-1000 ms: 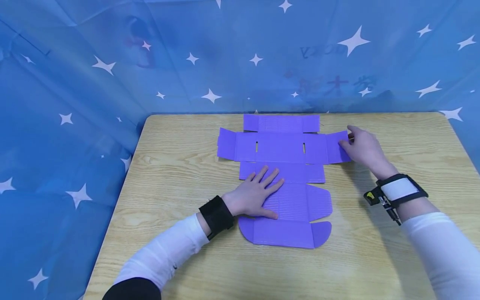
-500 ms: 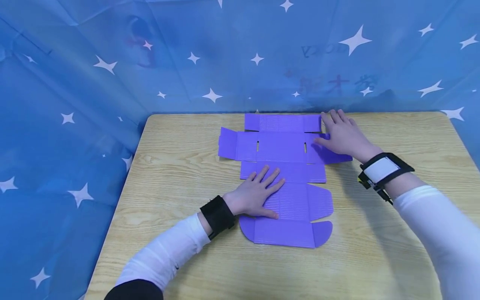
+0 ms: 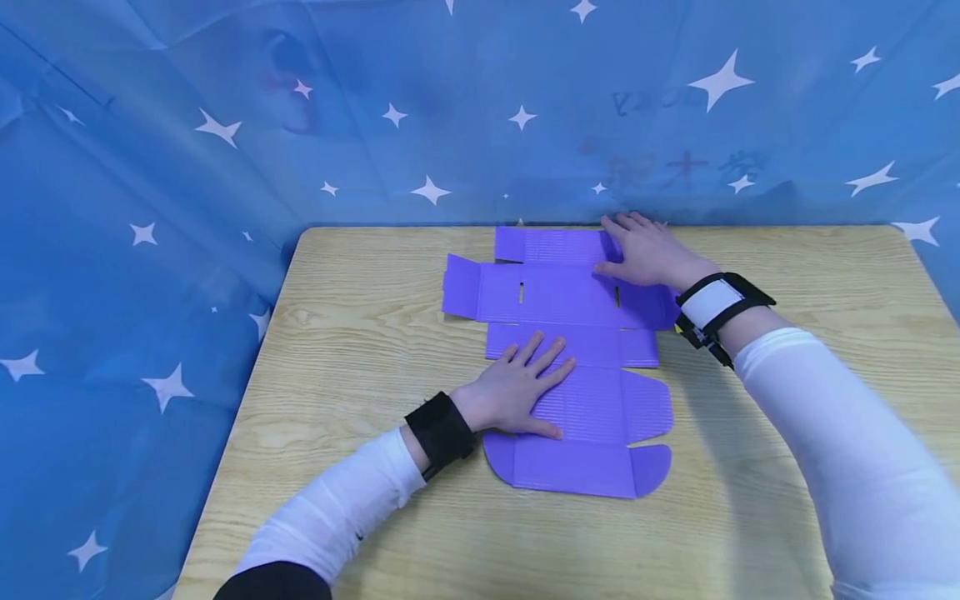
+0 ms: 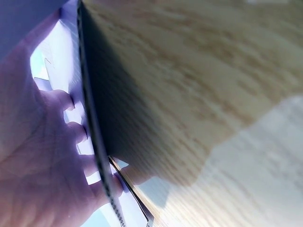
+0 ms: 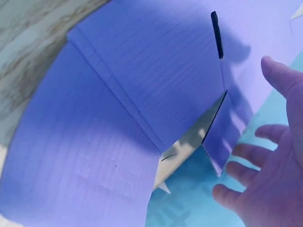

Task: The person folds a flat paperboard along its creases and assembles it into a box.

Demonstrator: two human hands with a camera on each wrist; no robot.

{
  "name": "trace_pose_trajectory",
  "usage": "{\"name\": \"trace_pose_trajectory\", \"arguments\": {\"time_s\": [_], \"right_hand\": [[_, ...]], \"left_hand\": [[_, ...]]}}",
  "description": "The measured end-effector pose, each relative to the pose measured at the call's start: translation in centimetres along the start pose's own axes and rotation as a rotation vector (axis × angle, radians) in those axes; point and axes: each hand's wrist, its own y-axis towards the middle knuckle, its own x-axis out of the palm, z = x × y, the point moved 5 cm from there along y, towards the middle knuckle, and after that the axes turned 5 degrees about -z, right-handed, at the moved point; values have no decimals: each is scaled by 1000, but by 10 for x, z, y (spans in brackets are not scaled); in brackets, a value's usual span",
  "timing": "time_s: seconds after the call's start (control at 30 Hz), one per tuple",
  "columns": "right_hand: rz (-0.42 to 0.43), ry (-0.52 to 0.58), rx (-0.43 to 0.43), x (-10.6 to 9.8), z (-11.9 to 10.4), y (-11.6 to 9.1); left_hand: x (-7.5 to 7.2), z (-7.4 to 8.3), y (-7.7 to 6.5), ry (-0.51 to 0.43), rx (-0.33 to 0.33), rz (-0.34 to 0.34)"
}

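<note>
An unfolded purple corrugated cardboard box (image 3: pixel 570 296) lies on the table, with flaps along both sides and two narrow slots near its far end. My left hand (image 3: pixel 513 392) rests on its middle left with fingers spread; in the left wrist view the fingers (image 4: pixel 78 132) lie past the cardboard's edge. Over the far right part is my right hand (image 3: pixel 648 250), its fingers extended near the small far flap. The right wrist view has this hand (image 5: pixel 270 175) just off the cardboard surface, holding nothing, beside a slot (image 5: pixel 217 35) and a small flap (image 5: pixel 222 135).
The wooden table (image 3: pixel 360 350) extends on both sides of the cardboard. A blue cloth (image 3: pixel 450 100) with white stars hangs right behind the table's far edge and along the left side.
My right hand has let go of the right side flap and moved left and away from me, over the far end of the box. The left hand keeps its place.
</note>
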Motion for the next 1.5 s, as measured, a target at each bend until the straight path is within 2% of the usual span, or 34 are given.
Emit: {"name": "trace_pose_trajectory", "arguments": {"time_s": [0.17,0.3,0.43,0.67,0.8,1.5], "right_hand": [[-20,-25,14,2,1,7],[0,-29,10,3,2,9],[64,-3,1,-2,0,7],[250,57,-54,-12,-2,-1],[296,100,-43,-14,-1,-7],[463,238,-63,-19,-23,-67]], "left_hand": [[-1,1,0,5,-3,1],[0,1,0,2,-7,-3],[0,0,0,9,-9,-4],[0,0,0,9,-11,-2],[-1,1,0,5,-6,-1],[0,0,0,-9,-13,-8]]}}
